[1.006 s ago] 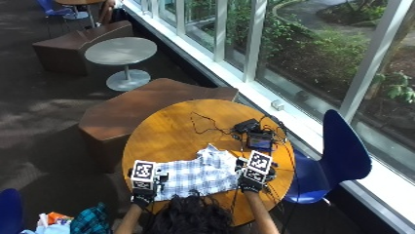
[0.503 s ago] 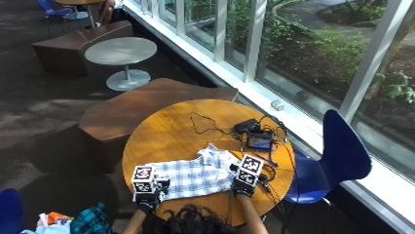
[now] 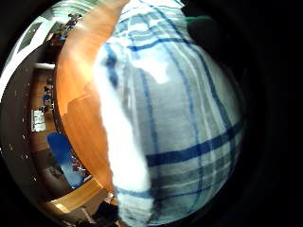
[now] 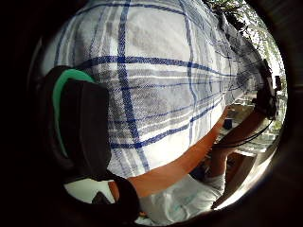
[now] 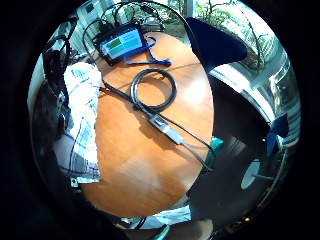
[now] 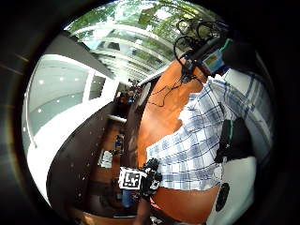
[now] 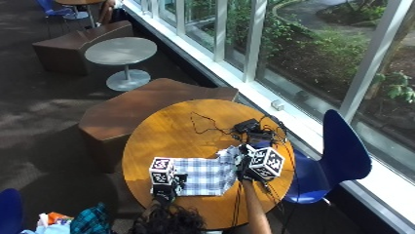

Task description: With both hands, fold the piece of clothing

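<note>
The plaid shirt [image 7: 206, 176] lies mostly flat on the surface [image 7: 162, 141], its right side lifted in the pinching right hand [image 7: 245, 168] while the left hand [image 7: 165, 189] grips the near-left edge, so about 1 fold is underway and the rest remain.

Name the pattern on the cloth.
Blue-and-white plaid on the cloth, clearest in the outside view.

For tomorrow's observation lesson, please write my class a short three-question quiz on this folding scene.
1. True or false: the checked cloth lies on a round wooden table.
2. Which hand is at the cloth's far corner, beside the small screen device? A left hand; B right hand
3. Fill in: the chair beside the table is ____.

Key: 1 true; 2 B; 3 blue.
</note>
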A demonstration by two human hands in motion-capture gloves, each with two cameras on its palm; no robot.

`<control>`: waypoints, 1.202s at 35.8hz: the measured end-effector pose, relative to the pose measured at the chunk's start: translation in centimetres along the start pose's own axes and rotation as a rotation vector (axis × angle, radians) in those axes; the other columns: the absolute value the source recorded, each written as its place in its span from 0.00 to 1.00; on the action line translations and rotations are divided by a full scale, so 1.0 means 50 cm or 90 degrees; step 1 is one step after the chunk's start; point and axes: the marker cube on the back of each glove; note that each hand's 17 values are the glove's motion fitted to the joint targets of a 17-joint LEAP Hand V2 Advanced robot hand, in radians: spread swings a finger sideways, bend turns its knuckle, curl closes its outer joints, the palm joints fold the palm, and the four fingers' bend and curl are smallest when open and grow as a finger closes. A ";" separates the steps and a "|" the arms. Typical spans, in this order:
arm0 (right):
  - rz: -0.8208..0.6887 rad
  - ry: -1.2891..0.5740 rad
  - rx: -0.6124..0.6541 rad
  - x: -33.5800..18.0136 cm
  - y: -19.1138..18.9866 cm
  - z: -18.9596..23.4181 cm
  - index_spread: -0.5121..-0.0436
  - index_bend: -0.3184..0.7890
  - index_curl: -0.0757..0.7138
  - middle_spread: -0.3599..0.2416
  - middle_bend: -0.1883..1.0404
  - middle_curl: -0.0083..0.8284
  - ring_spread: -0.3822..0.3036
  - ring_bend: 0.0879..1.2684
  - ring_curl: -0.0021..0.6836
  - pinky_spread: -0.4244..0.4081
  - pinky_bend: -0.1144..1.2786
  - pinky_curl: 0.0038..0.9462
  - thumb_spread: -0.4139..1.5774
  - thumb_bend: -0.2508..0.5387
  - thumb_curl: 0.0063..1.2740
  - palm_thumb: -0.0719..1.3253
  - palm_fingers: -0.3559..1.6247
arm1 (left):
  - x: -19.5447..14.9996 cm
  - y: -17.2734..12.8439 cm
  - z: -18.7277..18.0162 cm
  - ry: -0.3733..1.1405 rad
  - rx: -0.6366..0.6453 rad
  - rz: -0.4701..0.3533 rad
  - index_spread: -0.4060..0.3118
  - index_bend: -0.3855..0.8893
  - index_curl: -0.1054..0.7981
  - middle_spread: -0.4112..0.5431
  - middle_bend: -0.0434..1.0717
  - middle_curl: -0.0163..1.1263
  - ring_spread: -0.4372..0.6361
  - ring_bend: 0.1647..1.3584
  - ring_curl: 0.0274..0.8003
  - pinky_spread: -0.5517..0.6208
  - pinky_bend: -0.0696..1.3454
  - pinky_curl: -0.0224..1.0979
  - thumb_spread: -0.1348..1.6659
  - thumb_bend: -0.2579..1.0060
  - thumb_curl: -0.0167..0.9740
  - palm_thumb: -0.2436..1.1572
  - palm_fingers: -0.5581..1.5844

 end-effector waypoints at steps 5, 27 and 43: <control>-0.159 -0.073 -0.054 -0.174 0.058 0.063 0.50 0.34 0.23 0.23 0.44 0.61 0.19 0.57 0.71 0.08 0.66 0.44 0.52 0.37 0.45 0.81 0.72 | -0.060 0.023 -0.065 0.113 0.084 -0.036 0.44 0.40 0.55 0.50 0.21 0.33 0.65 0.31 0.36 0.69 0.42 0.38 0.91 0.20 0.18 0.23 0.41; -0.463 0.058 -0.349 -0.388 0.317 0.420 0.45 0.23 0.18 0.20 0.37 0.60 0.16 0.52 0.71 0.09 0.69 0.45 0.44 0.23 0.51 0.77 0.67 | -0.240 0.169 -0.185 0.115 0.208 -0.179 0.43 0.40 0.50 0.41 0.22 0.36 0.52 0.32 0.38 0.58 0.41 0.38 0.93 0.26 0.23 0.35 0.48; -0.415 0.412 -0.212 -0.227 0.169 0.138 0.40 0.52 0.36 0.40 0.34 0.56 0.45 0.20 0.54 0.53 0.45 0.35 0.77 0.27 0.38 0.50 0.46 | -0.066 0.159 -0.254 0.011 0.230 -0.068 0.43 0.41 0.48 0.40 0.21 0.37 0.50 0.31 0.38 0.58 0.39 0.37 0.93 0.27 0.24 0.36 0.49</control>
